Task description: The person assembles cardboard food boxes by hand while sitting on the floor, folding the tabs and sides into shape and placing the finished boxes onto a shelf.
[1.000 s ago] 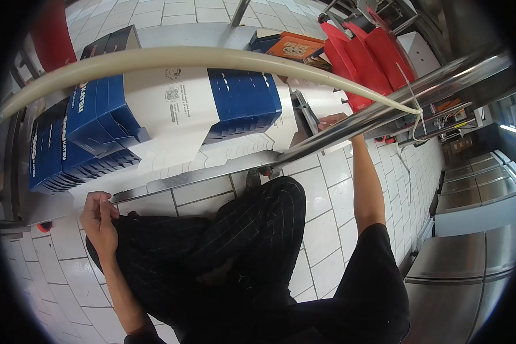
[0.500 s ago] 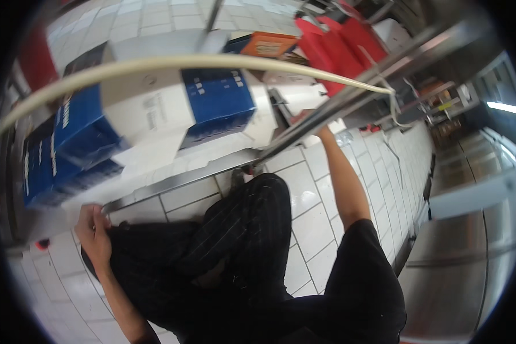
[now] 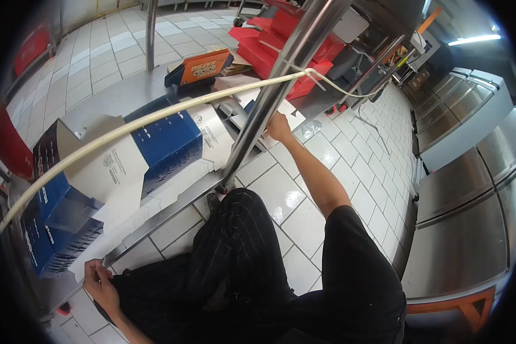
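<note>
My right hand reaches past the steel post, its fingers closed at the edge of a white folded-flat carton and partly hidden by the post. At the near left corner of the metal shelf, my left hand has its fingers curled at the shelf's front edge, beside the white cardboard flaps. What sits inside those fingers is hidden. Between the hands lie stacks of blue-and-white cartons, nested and partly flattened, with white flaps along the front.
A cream hose crosses above the cartons, tied to the post. Behind stand an orange-and-black box and red cartons. Steel refrigerators line the right, beyond a white tiled floor. My bent knee is close to the shelf.
The view has swung right, so the shelf and cartons appear farther left and lower. My right hand remains by the post and the left at the shelf corner.
</note>
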Demonstrator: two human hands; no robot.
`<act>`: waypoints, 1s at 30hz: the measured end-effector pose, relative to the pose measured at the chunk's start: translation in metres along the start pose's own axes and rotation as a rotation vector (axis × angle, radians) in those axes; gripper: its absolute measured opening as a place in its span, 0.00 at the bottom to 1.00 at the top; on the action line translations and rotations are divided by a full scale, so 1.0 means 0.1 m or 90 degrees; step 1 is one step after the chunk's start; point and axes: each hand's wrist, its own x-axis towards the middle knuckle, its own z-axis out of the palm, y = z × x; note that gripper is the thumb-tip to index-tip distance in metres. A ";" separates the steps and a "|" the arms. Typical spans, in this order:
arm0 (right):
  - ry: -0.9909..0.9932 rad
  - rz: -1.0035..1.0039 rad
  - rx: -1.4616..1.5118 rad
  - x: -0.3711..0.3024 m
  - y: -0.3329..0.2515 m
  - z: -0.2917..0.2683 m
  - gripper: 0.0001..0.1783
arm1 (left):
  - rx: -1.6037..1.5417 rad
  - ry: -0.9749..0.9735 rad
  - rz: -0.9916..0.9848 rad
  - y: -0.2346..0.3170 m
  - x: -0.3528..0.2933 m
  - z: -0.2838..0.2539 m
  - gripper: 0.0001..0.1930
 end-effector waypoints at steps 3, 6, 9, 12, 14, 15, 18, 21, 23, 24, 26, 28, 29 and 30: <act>0.167 0.023 -0.034 -0.14 -0.74 -0.16 0.09 | 0.030 0.014 -0.002 0.00 -0.02 -0.10 0.12; 0.259 0.035 -0.175 -0.40 -0.95 -0.64 0.09 | 0.049 -0.005 0.002 -0.01 -0.03 -0.02 0.11; 0.211 -0.007 -0.270 -1.01 -1.25 -1.23 0.06 | 0.087 -0.024 -0.012 0.06 -0.04 -0.03 0.11; -0.074 -0.057 -0.434 -2.10 -1.98 -2.01 0.05 | 0.040 -0.026 -0.011 0.11 -0.13 -0.07 0.11; -0.263 -0.217 -0.270 -2.65 -2.28 -2.14 0.04 | -0.007 -0.114 -0.081 0.42 -0.38 0.07 0.15; -0.472 -0.224 0.045 -2.65 -2.44 -2.03 0.06 | -0.073 -0.254 -0.140 0.69 -0.62 0.08 0.24; -0.643 -0.482 0.019 -3.06 -2.94 -1.52 0.11 | -0.558 -0.758 -0.331 0.79 -1.34 0.47 0.45; -0.809 -0.593 0.136 -3.28 -3.59 -1.27 0.15 | -0.634 -0.410 -0.514 0.87 -1.90 0.34 0.27; -0.572 -0.843 0.118 -3.46 -3.83 -1.18 0.14 | -0.641 -0.072 -0.626 1.40 -1.88 0.09 0.09; -0.462 -0.878 0.173 -3.62 -3.91 -1.09 0.14 | -0.653 0.014 -0.647 1.17 -2.02 -0.11 0.12; -0.243 -0.928 0.289 -3.93 -4.09 -0.91 0.15 | -0.632 0.332 -0.638 1.35 -1.96 -0.36 0.13; -0.280 -0.993 0.563 -3.84 -4.31 -0.89 0.15 | -0.610 0.395 -0.505 1.33 -1.98 -0.59 0.15; -0.298 -1.011 0.698 -3.82 -4.43 -0.88 0.15 | -0.597 0.408 -0.448 1.30 -2.00 -0.70 0.16; -0.238 -0.868 0.967 -3.89 -4.57 -0.78 0.15 | -0.583 0.422 -0.403 1.28 -2.00 -0.78 0.17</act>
